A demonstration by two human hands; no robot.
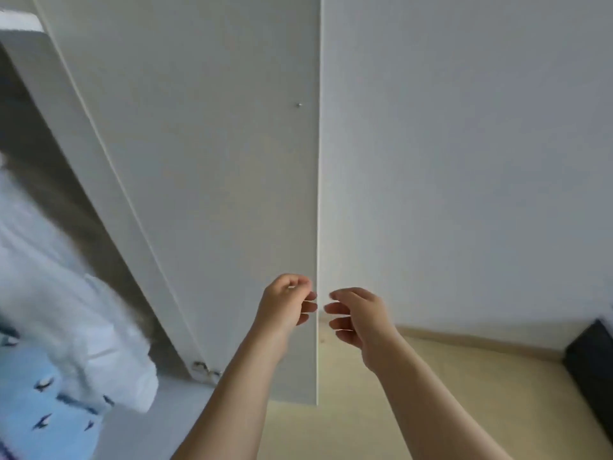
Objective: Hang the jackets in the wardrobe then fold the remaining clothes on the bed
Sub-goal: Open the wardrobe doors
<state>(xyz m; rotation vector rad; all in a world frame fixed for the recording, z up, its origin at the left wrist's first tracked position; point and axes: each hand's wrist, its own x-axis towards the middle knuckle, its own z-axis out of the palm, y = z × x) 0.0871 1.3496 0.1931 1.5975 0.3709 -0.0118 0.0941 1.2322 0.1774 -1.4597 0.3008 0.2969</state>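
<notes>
At the wardrobe door, both hands are up and hold no clothes.
From the head view, the left hand (288, 304) is curled right at the edge of the white wardrobe door (215, 161); it is not clear if it grips that edge. The right hand (357, 314) is loosely curled, empty, just beside the edge. A blurry white garment (66, 293) and a blue patterned cloth (36, 396) show far left. This looks like the hanging part; folding probably still waits.

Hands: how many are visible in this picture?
2. The left hand is in front of the white door, close to its free edge; the right hand is just right of that edge. Both are fully in view.
</notes>
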